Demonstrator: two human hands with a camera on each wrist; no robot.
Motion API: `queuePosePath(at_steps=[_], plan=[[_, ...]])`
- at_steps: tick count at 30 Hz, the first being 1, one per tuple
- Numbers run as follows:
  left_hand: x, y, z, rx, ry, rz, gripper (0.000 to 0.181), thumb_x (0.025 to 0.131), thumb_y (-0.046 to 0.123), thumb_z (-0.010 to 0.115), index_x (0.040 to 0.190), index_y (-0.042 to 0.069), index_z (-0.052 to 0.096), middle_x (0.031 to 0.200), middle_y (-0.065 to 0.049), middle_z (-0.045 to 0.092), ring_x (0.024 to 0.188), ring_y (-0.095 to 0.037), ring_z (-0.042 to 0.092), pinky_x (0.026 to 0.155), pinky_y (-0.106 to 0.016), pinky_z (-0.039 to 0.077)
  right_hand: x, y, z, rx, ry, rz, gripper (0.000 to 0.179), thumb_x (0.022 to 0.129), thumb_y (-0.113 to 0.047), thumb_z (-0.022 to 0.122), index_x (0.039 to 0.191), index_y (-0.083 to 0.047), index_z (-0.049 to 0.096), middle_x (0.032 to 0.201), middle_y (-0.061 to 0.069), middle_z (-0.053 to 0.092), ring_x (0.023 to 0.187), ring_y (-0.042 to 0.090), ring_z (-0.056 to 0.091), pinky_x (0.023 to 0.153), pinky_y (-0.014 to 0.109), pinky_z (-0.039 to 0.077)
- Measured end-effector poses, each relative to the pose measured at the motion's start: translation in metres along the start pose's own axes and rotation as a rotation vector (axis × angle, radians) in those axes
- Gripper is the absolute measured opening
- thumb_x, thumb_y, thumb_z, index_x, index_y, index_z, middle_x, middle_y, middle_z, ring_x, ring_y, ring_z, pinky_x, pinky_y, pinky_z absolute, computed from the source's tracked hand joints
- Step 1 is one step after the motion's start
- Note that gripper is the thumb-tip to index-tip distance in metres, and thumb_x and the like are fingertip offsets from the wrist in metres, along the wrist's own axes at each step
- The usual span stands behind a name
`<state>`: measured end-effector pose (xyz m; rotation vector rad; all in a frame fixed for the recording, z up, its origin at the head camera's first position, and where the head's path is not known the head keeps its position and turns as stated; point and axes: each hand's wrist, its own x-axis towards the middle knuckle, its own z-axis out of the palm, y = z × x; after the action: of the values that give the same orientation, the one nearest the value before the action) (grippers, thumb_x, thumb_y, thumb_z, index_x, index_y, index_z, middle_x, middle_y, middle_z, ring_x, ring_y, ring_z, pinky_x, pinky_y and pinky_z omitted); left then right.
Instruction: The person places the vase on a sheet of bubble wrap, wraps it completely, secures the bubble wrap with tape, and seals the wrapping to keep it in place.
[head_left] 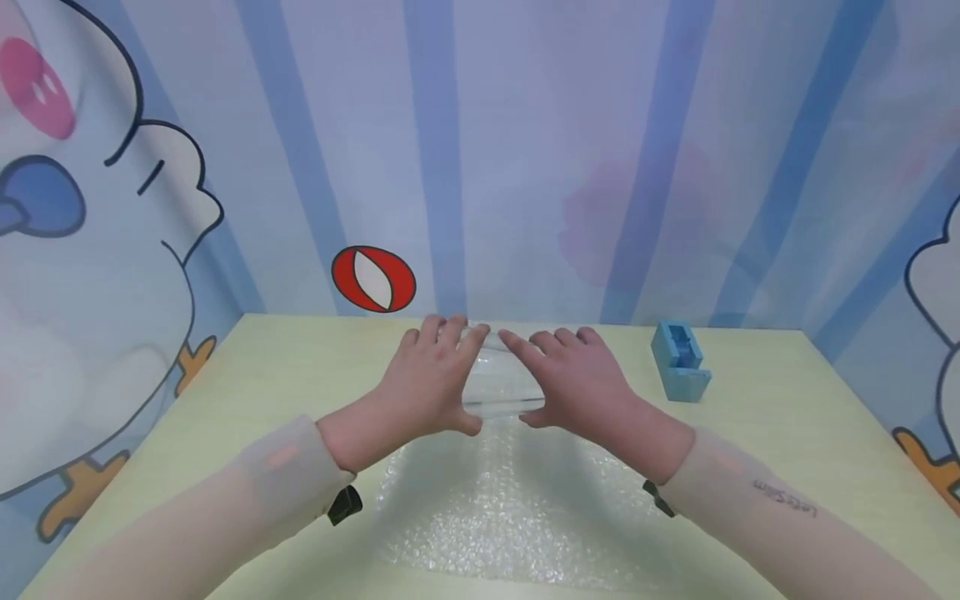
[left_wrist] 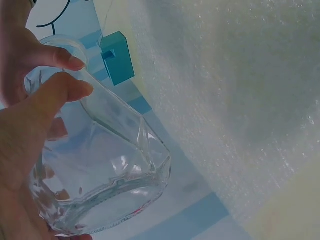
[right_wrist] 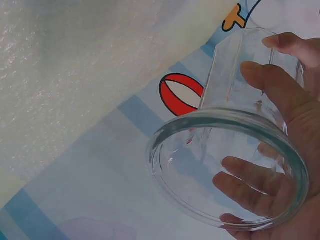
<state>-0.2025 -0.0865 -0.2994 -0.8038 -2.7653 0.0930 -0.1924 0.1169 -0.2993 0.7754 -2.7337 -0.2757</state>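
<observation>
Both hands hold a clear glass vase lying on its side, above a sheet of bubble wrap. My left hand grips the end with the thick base, which shows in the left wrist view as faceted glass. The thumb lies on the near side and the fingers are seen through the glass. At the other end, my right hand curls round the vase by its wide round rim, thumb on the near side, fingers behind. The hands face each other with thumbs close together.
A blue tape dispenser stands on the pale yellow table at the back right. Behind the table rises a striped blue and white backdrop with cartoon prints. The bubble wrap spreads flat toward the near edge.
</observation>
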Motion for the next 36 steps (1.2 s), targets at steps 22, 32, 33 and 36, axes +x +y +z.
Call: queuePosePath(at_steps=[22,32,33,36], plan=[[-0.014,-0.005,0.008,-0.120,-0.063,0.075,0.098,0.072,0.057,0.087,0.149,0.012,0.048,0.149,-0.018,0.054,0.134,-0.038,0.052,0.108,-0.052,0.053,-0.013,-0.001,0.011,0.063,0.004,-0.037,0.096,0.068,-0.060,0.089,0.148,-0.019,0.055,0.118,0.003,0.076,0.101,0.025,0.072,0.090,0.046,0.057],[-0.019,-0.003,0.012,-0.117,-0.095,0.128,0.099,0.073,0.060,0.085,0.149,0.010,0.048,0.147,-0.018,0.055,0.133,-0.037,0.053,0.107,-0.051,0.053,-0.021,-0.005,0.012,0.095,-0.040,-0.025,0.093,0.069,-0.058,0.089,0.147,-0.018,0.056,0.118,0.002,0.077,0.101,0.025,0.071,0.088,0.046,0.057],[-0.019,-0.002,0.013,-0.117,-0.104,0.133,0.099,0.073,0.061,0.085,0.150,0.010,0.048,0.148,-0.018,0.055,0.133,-0.037,0.053,0.107,-0.051,0.053,-0.023,-0.005,0.012,0.099,-0.043,-0.023,0.093,0.069,-0.058,0.089,0.146,-0.018,0.056,0.119,0.003,0.076,0.101,0.025,0.071,0.087,0.046,0.057],[-0.019,-0.001,0.013,-0.123,-0.127,0.149,0.100,0.074,0.063,0.084,0.151,0.011,0.047,0.149,-0.018,0.054,0.134,-0.037,0.053,0.107,-0.051,0.054,-0.028,-0.006,0.011,0.109,-0.052,-0.018,0.092,0.069,-0.057,0.089,0.146,-0.018,0.056,0.119,0.002,0.076,0.100,0.024,0.071,0.085,0.045,0.057]])
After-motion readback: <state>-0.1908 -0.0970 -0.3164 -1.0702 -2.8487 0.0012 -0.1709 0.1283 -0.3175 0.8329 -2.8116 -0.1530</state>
